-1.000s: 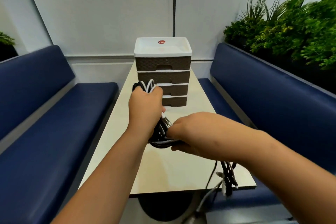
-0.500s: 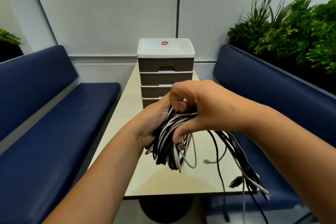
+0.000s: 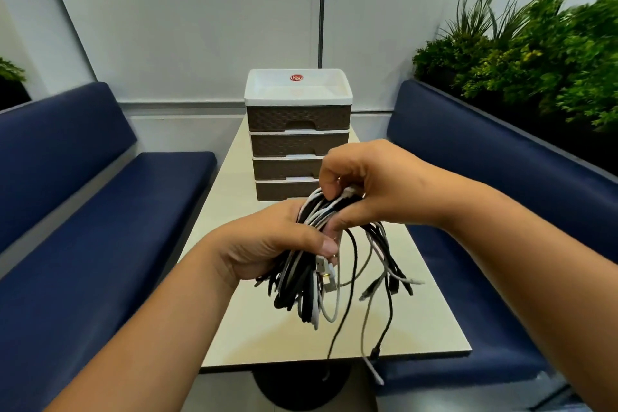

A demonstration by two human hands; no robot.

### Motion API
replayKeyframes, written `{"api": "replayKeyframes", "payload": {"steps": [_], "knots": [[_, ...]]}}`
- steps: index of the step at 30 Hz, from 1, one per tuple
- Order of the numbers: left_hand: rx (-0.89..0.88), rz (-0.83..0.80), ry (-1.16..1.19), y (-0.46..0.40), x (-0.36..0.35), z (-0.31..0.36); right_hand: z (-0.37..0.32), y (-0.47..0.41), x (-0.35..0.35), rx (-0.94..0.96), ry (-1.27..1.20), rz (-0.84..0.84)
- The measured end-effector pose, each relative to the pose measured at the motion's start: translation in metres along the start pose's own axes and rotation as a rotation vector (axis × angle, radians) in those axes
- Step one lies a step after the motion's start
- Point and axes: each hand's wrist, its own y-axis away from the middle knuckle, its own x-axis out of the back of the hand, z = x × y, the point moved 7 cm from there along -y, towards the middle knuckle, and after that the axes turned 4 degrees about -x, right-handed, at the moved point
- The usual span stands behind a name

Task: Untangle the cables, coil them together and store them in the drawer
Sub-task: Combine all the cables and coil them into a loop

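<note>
Cables (image 3: 311,284) bundled above table (image 3: 431,321) near edge, left hand (image 3: 267,244) and right hand (image 3: 364,191) grip holding them

One head-worn view looks forward and down along the table (image 3: 240,328), close over both hands.

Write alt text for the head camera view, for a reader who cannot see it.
A person's left hand and right hand grip a bundle of black and white cables above a narrow cream table, loose ends dangling. Behind stands a brown four-drawer plastic organiser with a white top, drawers closed, between blue bench seats.
</note>
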Motion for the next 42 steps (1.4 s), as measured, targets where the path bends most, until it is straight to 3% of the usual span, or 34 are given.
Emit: {"api": "replayKeyframes", "payload": {"steps": [2, 6, 10, 14, 19, 22, 28, 31, 34, 39, 42], "knots": [[0.055, 0.031, -0.029, -0.002, 0.008, -0.003, 0.010, -0.001, 0.001, -0.012, 0.031, 0.025], [0.218, 0.272, -0.041, -0.002, 0.036, -0.010, 0.053, 0.003, 0.003, -0.201, 0.089, 0.173], [0.290, 0.367, 0.109, -0.004, 0.043, -0.017, 0.080, 0.012, -0.032, -0.422, -0.186, 0.094], [0.309, 0.245, 0.419, -0.005, 0.031, -0.019, 0.076, 0.006, -0.068, -0.454, -0.332, 0.043], [0.133, -0.077, 0.620, 0.001, 0.010, 0.000, 0.062, 0.008, -0.064, -0.376, -0.887, 0.056], [0.014, -0.198, 0.655, 0.004, 0.000, 0.007, 0.049, 0.005, -0.053, -0.347, -0.900, 0.076], [-0.046, -0.199, 0.747, 0.010, 0.010, 0.009, 0.028, 0.002, -0.046, -0.374, -0.798, 0.071], [-0.087, -0.197, 0.534, 0.011, 0.017, 0.015, 0.027, 0.002, -0.044, -0.454, -0.680, 0.131], [-0.006, -0.019, 0.260, 0.011, 0.037, 0.012, 0.031, 0.000, -0.037, -0.508, -0.455, 0.206], [0.068, 0.179, -0.516, 0.010, 0.060, 0.036, 0.030, -0.004, -0.031, -0.558, -0.189, 0.140], [-0.009, 0.286, -0.854, 0.003, 0.047, 0.054, 0.023, -0.008, -0.026, -0.530, -0.126, 0.128]]}}
